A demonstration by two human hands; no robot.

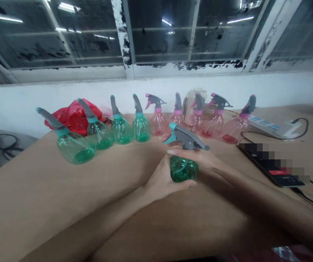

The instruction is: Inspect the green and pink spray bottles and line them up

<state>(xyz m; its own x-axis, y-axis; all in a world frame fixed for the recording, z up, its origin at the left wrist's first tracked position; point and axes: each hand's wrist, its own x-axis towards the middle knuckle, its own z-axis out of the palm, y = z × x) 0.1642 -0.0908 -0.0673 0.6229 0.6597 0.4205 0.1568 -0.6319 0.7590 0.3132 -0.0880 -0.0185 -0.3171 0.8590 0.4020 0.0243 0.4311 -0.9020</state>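
Between my hands, over the middle of the table, is a green spray bottle point(183, 170) with a grey and teal trigger head. My left hand point(163, 179) is wrapped round the lower body of the bottle, thumb along its near side. My right hand point(197, 157) grips it around the neck, just under the trigger head, with fingers reaching across to the left; part of that grip is hidden. Behind stand several green spray bottles point(122, 130) on the left and several pink spray bottles point(158, 123) on the right, in a loose row.
A red plastic bag point(76, 112) lies behind the green bottles. On the right are a phone point(271, 165) with a cable and a white power strip point(276, 127). A wall with windows point(161, 32) bounds the table point(63, 203) at the back.
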